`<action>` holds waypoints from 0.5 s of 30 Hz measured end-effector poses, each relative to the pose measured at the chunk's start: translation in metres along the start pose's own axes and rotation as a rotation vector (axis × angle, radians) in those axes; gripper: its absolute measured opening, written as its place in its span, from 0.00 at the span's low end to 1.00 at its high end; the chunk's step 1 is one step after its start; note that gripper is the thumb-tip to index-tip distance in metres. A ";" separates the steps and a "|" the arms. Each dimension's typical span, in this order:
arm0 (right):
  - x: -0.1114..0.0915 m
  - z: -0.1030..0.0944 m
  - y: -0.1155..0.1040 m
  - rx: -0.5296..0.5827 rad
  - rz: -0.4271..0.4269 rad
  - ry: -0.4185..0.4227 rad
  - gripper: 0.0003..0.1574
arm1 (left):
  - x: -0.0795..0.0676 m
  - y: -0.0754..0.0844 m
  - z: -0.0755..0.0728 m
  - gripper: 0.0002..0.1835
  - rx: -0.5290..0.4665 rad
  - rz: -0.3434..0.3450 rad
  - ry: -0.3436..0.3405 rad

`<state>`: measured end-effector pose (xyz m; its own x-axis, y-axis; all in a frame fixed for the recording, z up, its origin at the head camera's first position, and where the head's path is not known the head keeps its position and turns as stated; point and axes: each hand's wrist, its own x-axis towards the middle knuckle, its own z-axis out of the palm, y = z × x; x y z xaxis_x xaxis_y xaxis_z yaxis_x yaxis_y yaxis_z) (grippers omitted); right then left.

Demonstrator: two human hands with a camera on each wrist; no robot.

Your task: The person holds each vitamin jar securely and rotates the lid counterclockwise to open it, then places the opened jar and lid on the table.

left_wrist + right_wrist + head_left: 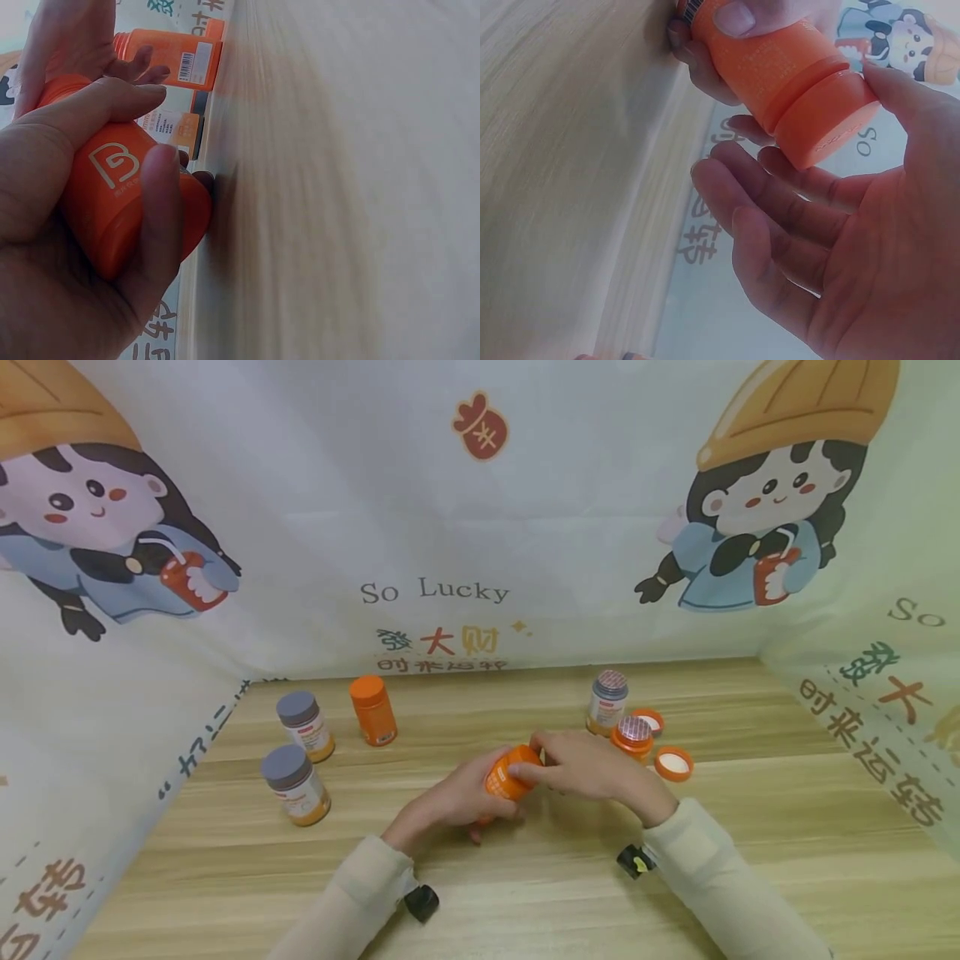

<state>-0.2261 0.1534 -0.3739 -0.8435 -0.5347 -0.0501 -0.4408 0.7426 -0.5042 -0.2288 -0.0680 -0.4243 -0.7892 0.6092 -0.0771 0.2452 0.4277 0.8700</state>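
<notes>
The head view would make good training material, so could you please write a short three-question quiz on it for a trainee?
1. Which hand grips the body of the held orange bottle?
2. True or false: in the head view, the two grey-lidded jars appear left of the held orange bottle.
3. The mouth of the uncapped orange bottle is: A) uncovered; B) covered by a patterned seal; C) pointing down.

Key: 1. The left hand. 2. True. 3. B.
</notes>
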 end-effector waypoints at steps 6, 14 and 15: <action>0.001 0.000 0.000 -0.020 0.000 0.005 0.31 | 0.001 -0.002 0.001 0.28 -0.005 0.004 0.005; 0.001 0.000 0.000 -0.016 -0.008 0.012 0.28 | 0.002 -0.003 -0.001 0.27 0.009 0.020 -0.001; 0.001 -0.001 0.000 -0.017 -0.010 0.015 0.28 | 0.002 -0.003 -0.001 0.27 0.009 0.020 -0.002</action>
<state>-0.2273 0.1530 -0.3733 -0.8433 -0.5364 -0.0319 -0.4548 0.7441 -0.4895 -0.2321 -0.0687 -0.4261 -0.7829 0.6191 -0.0611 0.2659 0.4218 0.8668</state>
